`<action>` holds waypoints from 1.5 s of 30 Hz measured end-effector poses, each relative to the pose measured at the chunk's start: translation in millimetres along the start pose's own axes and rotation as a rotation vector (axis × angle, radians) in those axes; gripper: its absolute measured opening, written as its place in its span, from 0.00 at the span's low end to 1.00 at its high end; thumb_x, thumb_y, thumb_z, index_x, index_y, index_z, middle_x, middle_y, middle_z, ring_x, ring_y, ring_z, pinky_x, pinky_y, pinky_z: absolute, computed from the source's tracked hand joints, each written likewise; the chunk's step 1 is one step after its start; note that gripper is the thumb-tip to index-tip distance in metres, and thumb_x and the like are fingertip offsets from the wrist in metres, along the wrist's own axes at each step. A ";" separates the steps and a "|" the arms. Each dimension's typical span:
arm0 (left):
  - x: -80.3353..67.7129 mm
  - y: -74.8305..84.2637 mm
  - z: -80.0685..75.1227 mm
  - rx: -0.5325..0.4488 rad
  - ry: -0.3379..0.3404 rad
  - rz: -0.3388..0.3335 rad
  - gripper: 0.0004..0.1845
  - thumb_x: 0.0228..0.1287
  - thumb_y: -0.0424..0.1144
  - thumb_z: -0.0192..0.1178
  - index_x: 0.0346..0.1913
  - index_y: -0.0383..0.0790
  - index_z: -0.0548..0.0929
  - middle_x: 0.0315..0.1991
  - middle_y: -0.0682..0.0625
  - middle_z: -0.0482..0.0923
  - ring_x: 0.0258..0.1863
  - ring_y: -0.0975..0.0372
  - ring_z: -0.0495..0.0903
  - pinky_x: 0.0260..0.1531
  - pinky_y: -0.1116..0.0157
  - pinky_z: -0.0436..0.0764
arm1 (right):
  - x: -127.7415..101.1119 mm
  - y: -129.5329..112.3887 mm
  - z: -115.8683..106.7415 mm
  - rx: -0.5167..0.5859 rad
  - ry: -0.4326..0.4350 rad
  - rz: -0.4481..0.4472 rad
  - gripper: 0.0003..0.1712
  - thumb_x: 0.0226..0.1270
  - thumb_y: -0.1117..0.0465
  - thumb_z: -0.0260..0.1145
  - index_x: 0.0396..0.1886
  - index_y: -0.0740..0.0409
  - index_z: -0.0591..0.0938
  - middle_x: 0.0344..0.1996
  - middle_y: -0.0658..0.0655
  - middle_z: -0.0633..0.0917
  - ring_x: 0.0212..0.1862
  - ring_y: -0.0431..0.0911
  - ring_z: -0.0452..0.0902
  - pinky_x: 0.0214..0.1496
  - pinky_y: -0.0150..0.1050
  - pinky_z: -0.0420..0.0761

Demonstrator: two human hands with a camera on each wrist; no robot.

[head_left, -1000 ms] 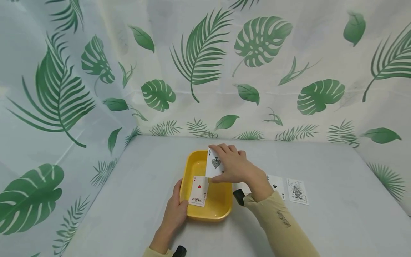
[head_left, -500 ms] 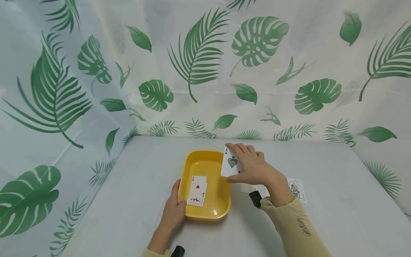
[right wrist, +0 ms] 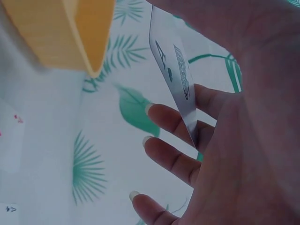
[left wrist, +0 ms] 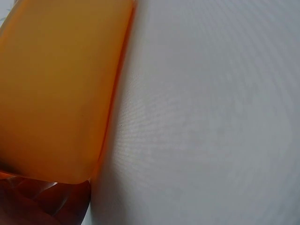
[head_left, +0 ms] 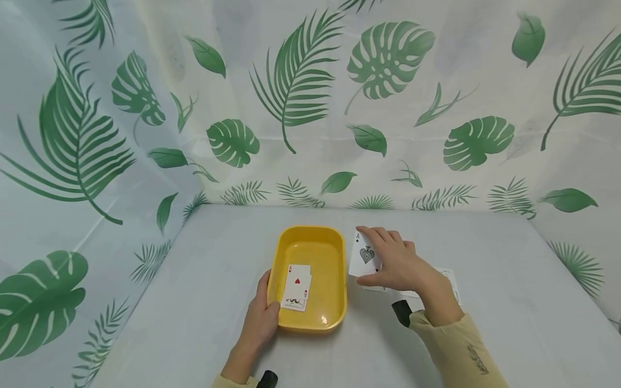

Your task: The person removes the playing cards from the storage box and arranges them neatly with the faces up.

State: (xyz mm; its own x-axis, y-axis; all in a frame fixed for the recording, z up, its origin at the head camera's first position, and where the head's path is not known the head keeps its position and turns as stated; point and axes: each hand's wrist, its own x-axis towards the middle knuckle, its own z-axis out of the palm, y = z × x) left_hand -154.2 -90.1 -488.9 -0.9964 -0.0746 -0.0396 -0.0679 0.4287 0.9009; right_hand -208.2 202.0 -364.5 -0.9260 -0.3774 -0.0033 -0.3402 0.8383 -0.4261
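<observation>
Right hand (head_left: 400,267) pinched ace of spades (head_left: 364,256) upright, just right of tray (head_left: 335,245), above counter (head_left: 218,302). Left hand (head_left: 262,320) fingers gripped tray rim, likely steadying it. Ace of hearts (head_left: 297,280) lay inside.

1. White playing card (head_left: 365,255) pinched by the right hand (head_left: 395,265): letter "A" above a small spade at its 11 o'clock corner, large spade at centre.
2. White playing card (head_left: 297,280) in the yellow plastic tray (head_left: 335,240): red "A", red heart.
3. Beige sleeve (head_left: 477,360): dark lettering, unreadable.
</observation>
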 end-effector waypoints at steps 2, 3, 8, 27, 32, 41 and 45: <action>-0.6 -0.2 0.1 -0.001 0.001 0.007 0.38 0.64 0.28 0.46 0.79 0.41 0.54 0.76 0.44 0.61 0.60 0.52 0.69 0.65 0.46 0.65 | -2.7 3.1 3.3 0.012 -0.003 0.007 0.59 0.49 0.43 0.80 0.78 0.50 0.61 0.70 0.62 0.68 0.66 0.63 0.60 0.60 0.69 0.59; -0.9 -0.2 0.1 -0.004 0.001 0.011 0.38 0.64 0.28 0.46 0.79 0.41 0.54 0.75 0.44 0.61 0.60 0.52 0.69 0.65 0.46 0.65 | -4.1 4.7 5.4 0.015 -0.006 0.009 0.59 0.48 0.43 0.80 0.78 0.50 0.61 0.70 0.62 0.68 0.66 0.63 0.60 0.60 0.69 0.59; -1.1 -0.6 0.5 -0.005 0.005 0.017 0.38 0.64 0.28 0.46 0.79 0.41 0.55 0.75 0.44 0.62 0.60 0.52 0.70 0.65 0.46 0.65 | -13.2 13.2 18.0 0.031 -0.025 -0.007 0.58 0.48 0.44 0.80 0.77 0.52 0.62 0.69 0.62 0.70 0.66 0.64 0.61 0.59 0.70 0.60; -0.3 1.4 0.2 0.005 0.006 -0.015 0.38 0.64 0.28 0.46 0.79 0.43 0.55 0.75 0.46 0.62 0.57 0.54 0.70 0.59 0.49 0.69 | -25.4 26.7 79.2 0.025 -0.153 -0.073 0.59 0.43 0.41 0.83 0.74 0.54 0.67 0.68 0.60 0.71 0.70 0.62 0.61 0.61 0.72 0.57; 0.3 1.3 0.9 0.007 0.003 -0.023 0.39 0.63 0.28 0.46 0.79 0.43 0.55 0.75 0.46 0.62 0.57 0.54 0.70 0.58 0.50 0.69 | -25.0 25.2 89.6 0.018 -0.168 -0.073 0.59 0.42 0.42 0.83 0.74 0.55 0.68 0.70 0.60 0.70 0.72 0.63 0.59 0.61 0.74 0.56; -0.7 1.7 1.4 0.022 0.009 -0.023 0.39 0.63 0.28 0.46 0.79 0.43 0.55 0.74 0.45 0.64 0.55 0.54 0.71 0.56 0.51 0.70 | -26.1 26.5 96.3 0.016 -0.186 -0.045 0.60 0.42 0.41 0.82 0.75 0.54 0.66 0.73 0.59 0.67 0.74 0.62 0.54 0.62 0.76 0.52; -0.6 2.1 1.5 0.021 0.011 -0.021 0.39 0.63 0.28 0.46 0.79 0.43 0.55 0.74 0.45 0.64 0.55 0.54 0.71 0.55 0.51 0.70 | -26.7 27.0 97.4 -0.010 -0.186 -0.053 0.61 0.42 0.39 0.81 0.76 0.54 0.66 0.73 0.59 0.66 0.73 0.62 0.55 0.61 0.76 0.54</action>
State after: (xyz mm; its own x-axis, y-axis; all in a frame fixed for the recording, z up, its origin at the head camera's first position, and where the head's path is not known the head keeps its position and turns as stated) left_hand -153.9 -87.8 -487.6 -0.9942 -0.0934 -0.0541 -0.0904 0.4458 0.8906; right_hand -176.7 196.4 -464.1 -0.8611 -0.4863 -0.1485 -0.3900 0.8191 -0.4207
